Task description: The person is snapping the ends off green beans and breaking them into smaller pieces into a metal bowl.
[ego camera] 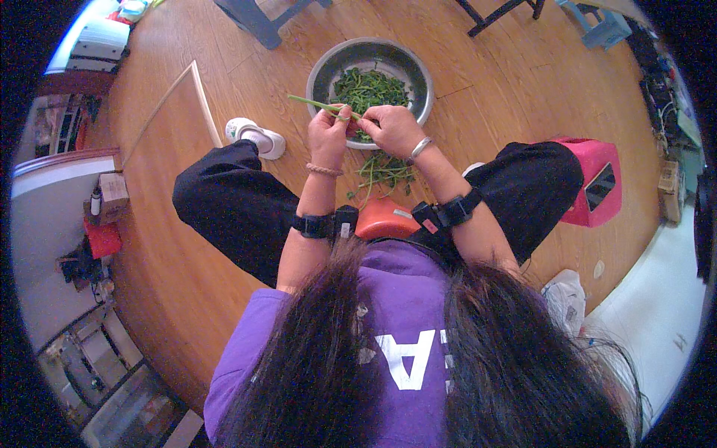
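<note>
A long green vegetable stem (309, 101) runs across both of my hands above the near rim of a metal basin (425, 73). My left hand (327, 134) pinches the stem near its middle, and its free end sticks out to the left. At its right end, my right hand (394, 130) grips it between thumb and fingers. Inside the basin lies a heap of short green leaf and stem pieces (369, 88). More leafy greens (386, 172) lie below the basin between my legs, beside an orange-red plastic object (386, 219) that is partly hidden.
To my right stands a pink stool (608, 193) with a dark phone (600, 187) on it. Blue stool legs (263, 33) and a dark furniture leg (493, 19) are beyond the basin. A white plastic bag (564, 299) lies on the wooden floor (476, 95) at lower right.
</note>
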